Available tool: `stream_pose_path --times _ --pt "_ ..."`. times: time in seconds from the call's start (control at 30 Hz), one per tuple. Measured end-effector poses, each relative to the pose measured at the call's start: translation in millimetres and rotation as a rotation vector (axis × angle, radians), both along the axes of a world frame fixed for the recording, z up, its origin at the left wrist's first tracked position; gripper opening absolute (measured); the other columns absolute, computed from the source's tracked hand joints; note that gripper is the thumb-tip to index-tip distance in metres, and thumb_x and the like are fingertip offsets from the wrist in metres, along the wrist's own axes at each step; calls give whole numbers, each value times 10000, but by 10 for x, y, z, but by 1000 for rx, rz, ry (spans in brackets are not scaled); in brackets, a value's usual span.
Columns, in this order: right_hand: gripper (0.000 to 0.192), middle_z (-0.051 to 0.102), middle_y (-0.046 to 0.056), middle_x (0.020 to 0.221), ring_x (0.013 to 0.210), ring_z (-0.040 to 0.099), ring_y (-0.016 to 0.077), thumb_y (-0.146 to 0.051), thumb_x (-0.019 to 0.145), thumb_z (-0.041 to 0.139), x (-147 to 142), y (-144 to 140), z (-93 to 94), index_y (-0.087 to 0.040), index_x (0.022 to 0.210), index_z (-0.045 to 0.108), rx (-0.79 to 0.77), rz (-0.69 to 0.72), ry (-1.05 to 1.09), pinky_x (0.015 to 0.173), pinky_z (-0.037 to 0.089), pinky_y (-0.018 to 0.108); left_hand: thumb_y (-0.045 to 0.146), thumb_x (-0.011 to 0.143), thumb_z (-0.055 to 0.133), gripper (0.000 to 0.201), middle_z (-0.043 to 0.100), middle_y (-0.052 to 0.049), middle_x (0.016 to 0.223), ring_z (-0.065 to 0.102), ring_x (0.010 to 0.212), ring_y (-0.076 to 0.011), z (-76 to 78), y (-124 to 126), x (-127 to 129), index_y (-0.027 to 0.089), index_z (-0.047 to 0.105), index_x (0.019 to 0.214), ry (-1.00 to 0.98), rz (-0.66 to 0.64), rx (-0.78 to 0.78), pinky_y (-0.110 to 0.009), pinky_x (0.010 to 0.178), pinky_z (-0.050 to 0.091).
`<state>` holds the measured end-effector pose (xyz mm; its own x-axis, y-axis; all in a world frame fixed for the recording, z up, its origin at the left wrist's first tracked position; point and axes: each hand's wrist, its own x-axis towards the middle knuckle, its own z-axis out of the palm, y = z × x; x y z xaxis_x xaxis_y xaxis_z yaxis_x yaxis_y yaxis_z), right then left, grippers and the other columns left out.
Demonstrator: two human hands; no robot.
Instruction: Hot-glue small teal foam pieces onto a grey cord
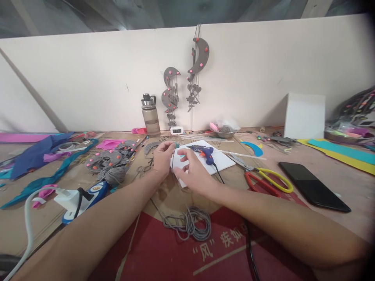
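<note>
red-and-brown cardboard point(158, 251) is spread beneath a white board point(224, 160). at the board's left edge, the left hand point(163, 157) is seen with its fingertips pinched together; just beside it, the right hand point(193, 169) is held loosely curled, thumb and fingers parted. a coil of grey cord point(206, 225) is laid nearer the camera. a blue glue gun point(208, 153) is rested on the board. a thin grey strand point(172, 159) is gripped by the left fingertips and hung between the hands; whether it is touched by the right cannot be told.
</note>
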<state>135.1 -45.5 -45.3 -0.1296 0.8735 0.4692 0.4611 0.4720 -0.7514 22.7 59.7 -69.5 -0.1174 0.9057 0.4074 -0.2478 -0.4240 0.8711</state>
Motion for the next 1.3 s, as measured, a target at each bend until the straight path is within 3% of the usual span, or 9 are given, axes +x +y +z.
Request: stream_pose_path --times 0.1,0.2,0.33,0.5,0.6,0.87,1.1,1.2,1.3 --pt "563 521 134 1245 933 582 166 -272 779 551 35 196 -88 -187 1286 321 -324 46 227 688 504 300 261 677 699 122 642 -12 730 545 673 -106 7 -77 41 168 690 756 108 29 66 -214 645 416" --pt "492 606 87 1091 728 602 120 -227 791 521 36 205 -92 -182 1249 348 -417 173 251 596 484 262 260 673 701 112 652 -15 760 555 704 -116 13 -99 55 177 699 748 131 44 61 -221 669 425" --pt "305 628 52 971 724 580 116 -166 805 507 -30 -52 -5 -173 1110 492 -190 175 -43 642 460 265 261 661 700 122 604 8 645 509 587 -89 9 -33 43 171 681 741 92 -3 -3 -206 567 396" --pt "198 648 90 1011 946 549 202 -117 797 517 -134 -309 -2 -160 974 595 197 470 -627 821 422 358 302 629 724 224 510 54 513 458 441 -66 -1 37 15 181 607 777 -147 -109 -200 -182 418 278" --pt "140 644 102 1019 1025 509 260 -149 783 560 -143 -326 -5 -159 914 609 393 445 -823 864 374 420 296 598 740 274 524 60 542 493 442 -66 0 42 -9 185 573 784 -250 -142 -257 -175 417 303" --pt "96 577 -24 683 581 480 109 -212 895 443 -144 -464 136 -194 905 537 82 419 -468 554 333 230 305 601 741 272 520 52 516 470 406 -59 5 32 1 181 581 782 -154 -153 -256 -171 377 228" --pt "259 560 30 848 850 516 139 19 718 375 -89 -227 50 -186 768 526 233 317 -138 804 432 287 322 643 705 237 481 63 491 418 401 -60 19 5 -2 177 591 792 -85 -131 -227 -181 379 227" --pt "193 542 32 961 863 534 135 -79 771 432 -28 -6 -45 -201 901 505 73 93 113 764 472 299 321 651 701 216 491 61 518 413 432 -60 -11 7 14 169 602 768 -42 -96 -124 -190 417 286" --pt "400 457 78 1202 949 558 147 -157 720 537 4 167 -129 -224 1094 410 -167 14 384 654 511 270 331 681 686 200 546 42 573 428 473 -70 -40 -1 32 168 637 787 97 -45 -11 -206 471 344"
